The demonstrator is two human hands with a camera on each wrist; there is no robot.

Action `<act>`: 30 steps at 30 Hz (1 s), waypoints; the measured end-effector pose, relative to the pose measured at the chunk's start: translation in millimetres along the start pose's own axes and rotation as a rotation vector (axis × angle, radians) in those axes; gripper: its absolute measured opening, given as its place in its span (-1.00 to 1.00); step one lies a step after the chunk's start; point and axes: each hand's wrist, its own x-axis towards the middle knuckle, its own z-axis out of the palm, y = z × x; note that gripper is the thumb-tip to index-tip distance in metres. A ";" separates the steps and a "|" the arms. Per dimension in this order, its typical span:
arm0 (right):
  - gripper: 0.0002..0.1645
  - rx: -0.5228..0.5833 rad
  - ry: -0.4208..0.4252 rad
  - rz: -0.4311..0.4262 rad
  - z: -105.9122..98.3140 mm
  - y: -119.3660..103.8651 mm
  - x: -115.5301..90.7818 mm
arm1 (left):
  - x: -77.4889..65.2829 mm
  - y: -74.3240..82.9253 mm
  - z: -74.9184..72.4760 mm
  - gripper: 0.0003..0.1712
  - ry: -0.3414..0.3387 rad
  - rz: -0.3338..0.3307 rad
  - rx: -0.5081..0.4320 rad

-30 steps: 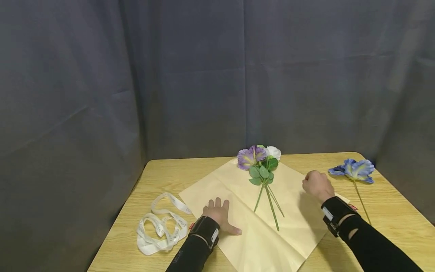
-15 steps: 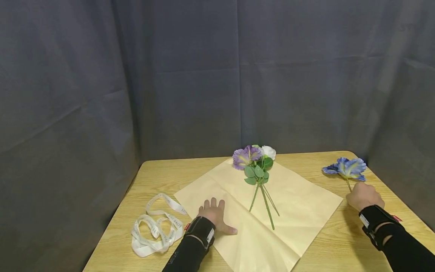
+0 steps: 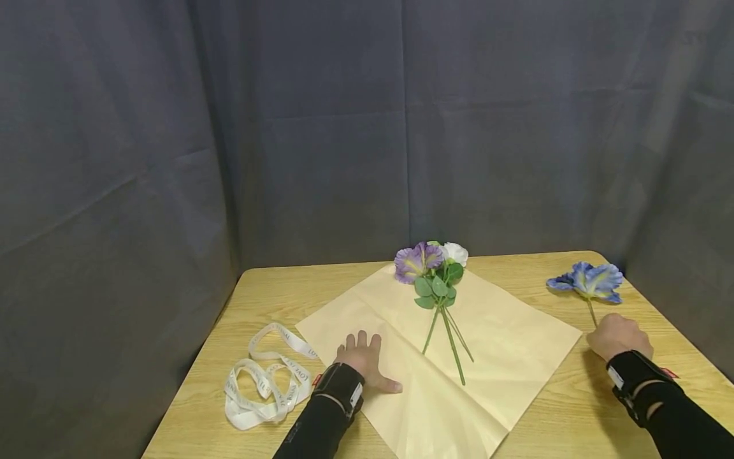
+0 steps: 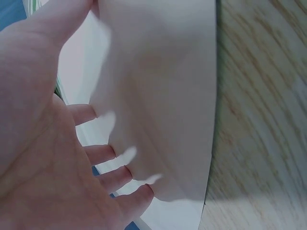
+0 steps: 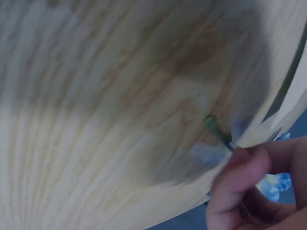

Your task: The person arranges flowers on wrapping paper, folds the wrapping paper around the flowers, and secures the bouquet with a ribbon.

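Observation:
My left hand rests with spread fingers on the left part of a cream sheet of wrapping paper. In the left wrist view its fingertips touch the paper near an edge. At the table's right side my right hand pinches the stem of a blue flower. The right wrist view shows the green stem end poking out between thumb and finger. On the paper lie a purple flower and a white flower, with green leaves and crossing stems.
A white printed ribbon lies in loose loops on the wooden table, left of the paper. A dark curtain hangs behind the table and along both sides. The paper has a diagonal crease.
My right hand has moved right, from over the paper to the blue flower's stem, and taken hold of it. The left hand stays on the paper. The view has shifted slightly.

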 end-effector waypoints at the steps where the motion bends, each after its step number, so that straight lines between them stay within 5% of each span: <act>1: -0.73 -0.003 0.001 0.011 0.2 1.5 0.5 | -0.6 0.4 -0.6 0.38 -0.004 0.000 -0.001; 10: -0.73 0.005 0.024 0.036 3.1 2.3 -0.3 | -16.8 10.1 -22.3 0.28 -0.005 -0.013 0.020; 17: -0.67 0.019 0.005 0.035 7.0 -9.8 -2.0 | -3.3 0.1 -2.5 0.37 0.005 0.004 0.009; 30: -0.67 -0.006 -0.010 -0.007 10.6 -0.7 0.6 | -3.4 4.9 -3.7 0.37 -0.033 -0.017 0.015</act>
